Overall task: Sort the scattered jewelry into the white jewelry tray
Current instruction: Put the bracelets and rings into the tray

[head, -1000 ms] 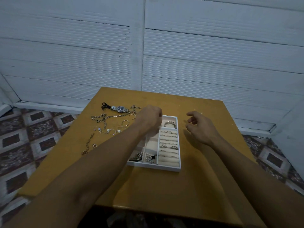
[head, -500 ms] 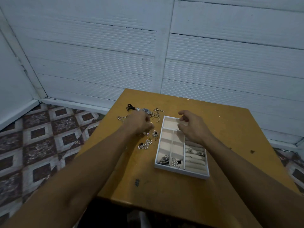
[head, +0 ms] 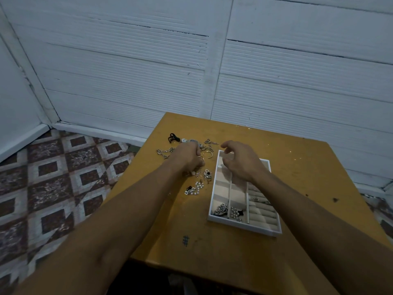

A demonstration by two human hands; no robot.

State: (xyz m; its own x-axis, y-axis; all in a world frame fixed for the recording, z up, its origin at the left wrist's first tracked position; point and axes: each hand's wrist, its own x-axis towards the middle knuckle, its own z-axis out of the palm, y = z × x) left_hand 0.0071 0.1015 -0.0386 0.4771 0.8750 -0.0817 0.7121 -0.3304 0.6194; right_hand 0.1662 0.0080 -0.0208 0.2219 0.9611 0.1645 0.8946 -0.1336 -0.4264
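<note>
Item: white jewelry tray (head: 212, 194), standing on a yellow table (head: 302, 188) with its short end toward the person. Its near left compartment holds a tangled chain (head: 221, 209). The compartment to the right of that holds pearl pieces (head: 234, 212), and the ring rolls (head: 260, 206) along its right side carry a few rings. Scattered jewelry (head: 204, 173) lies just beside the tray's left wall and beyond its far left corner. It includes a pearl strand (head: 196, 189), a link chain (head: 164, 151), an open hoop (head: 207, 155) and a watch (head: 188, 141). Left hand (head: 190, 158): knuckles up, fingers curled down into the pile left of the tray's far end, likely picking out one piece. From where I stand I cannot tell whether it has hold of anything. Right hand (head: 240, 161): hovering over the tray's far compartments with fingers loosely bent and nothing in them, probably placed to take or guide the next piece. The sorting looks partly done, as most of the loose pieces are outside the tray.
</note>
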